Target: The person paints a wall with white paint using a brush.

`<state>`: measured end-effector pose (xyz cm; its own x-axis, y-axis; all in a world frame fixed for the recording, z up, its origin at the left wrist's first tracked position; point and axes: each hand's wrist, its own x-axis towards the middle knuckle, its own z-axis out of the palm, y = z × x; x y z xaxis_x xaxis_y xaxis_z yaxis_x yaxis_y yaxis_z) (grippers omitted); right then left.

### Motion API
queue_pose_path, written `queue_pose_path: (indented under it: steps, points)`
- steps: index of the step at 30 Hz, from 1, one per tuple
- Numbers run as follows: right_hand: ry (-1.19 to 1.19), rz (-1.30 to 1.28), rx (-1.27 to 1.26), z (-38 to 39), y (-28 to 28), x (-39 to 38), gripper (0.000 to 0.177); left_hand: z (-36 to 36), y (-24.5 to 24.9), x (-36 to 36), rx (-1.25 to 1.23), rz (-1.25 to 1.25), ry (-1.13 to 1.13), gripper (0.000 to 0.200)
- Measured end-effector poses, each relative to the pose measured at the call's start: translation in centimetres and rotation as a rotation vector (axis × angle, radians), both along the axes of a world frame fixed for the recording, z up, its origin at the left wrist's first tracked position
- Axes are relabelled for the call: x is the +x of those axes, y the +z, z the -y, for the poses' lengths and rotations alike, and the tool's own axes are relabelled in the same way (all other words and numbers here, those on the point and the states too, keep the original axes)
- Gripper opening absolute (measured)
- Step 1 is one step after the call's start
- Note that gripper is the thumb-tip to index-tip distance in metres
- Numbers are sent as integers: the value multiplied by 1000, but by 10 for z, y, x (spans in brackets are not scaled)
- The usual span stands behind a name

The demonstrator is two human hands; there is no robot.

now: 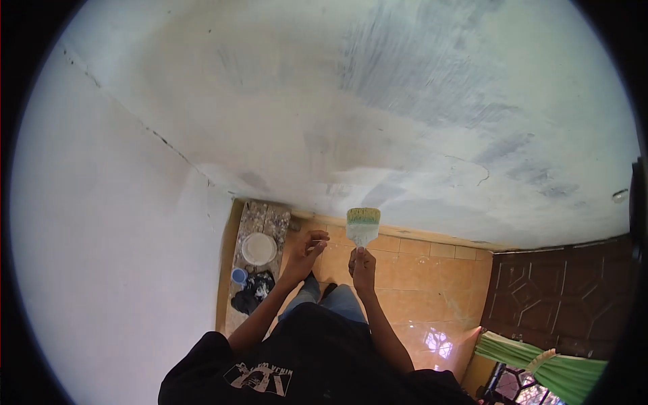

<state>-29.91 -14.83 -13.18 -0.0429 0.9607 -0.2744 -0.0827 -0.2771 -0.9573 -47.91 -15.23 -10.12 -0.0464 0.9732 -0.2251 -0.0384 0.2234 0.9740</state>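
A wide paintbrush is upright in my right hand, its handle gripped and its bristles pointing at the wall. The bristles look yellowish, with pale paint over the lower part of the head. My left hand is held out at the left with fingers curved and apart, and nothing shows in it. Ahead of both hands rises the wall, patchy with grey and white areas and streaked brush marks near the top.
On the left, a paint-spattered bench holds a round white lid or tub, a small blue cup and a dark plastic bag. Orange tiles cover the floor. A brown panelled door and green curtain stand at right.
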Motion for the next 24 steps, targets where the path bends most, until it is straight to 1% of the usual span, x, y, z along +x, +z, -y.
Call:
queue_pose_path:
  steps: [1,4,7,11,13,15,16,18,19,21,24]
  points:
    - [11,-15,-25,4,-1,2,46,4,-6,2,-15,8,15,26]
    - [74,15,42,22,-8,11,47,27,-25,4,-71,12,44,26]
    - [126,-25,-42,43,-11,19,47,46,-32,7,-109,-11,49,26]
    - [225,50,-43,67,-30,27,46,76,-47,14,-130,-22,112,26]
    - [284,84,-14,71,-30,24,45,90,-55,12,-154,-28,158,26]
    - [349,192,80,74,-34,16,44,106,-62,10,-203,-13,203,27]
    - [380,246,128,75,-36,12,43,115,-70,8,-189,5,237,27]
    - [477,348,108,74,-37,3,41,131,-86,3,-162,41,298,27]
    - [527,399,100,73,-38,-1,39,139,-90,0,-204,30,324,27]
    - [582,409,95,71,-45,-10,38,147,-96,-9,-282,10,371,27]
    - [630,393,90,66,-52,-30,38,158,-111,-28,-309,8,412,24]
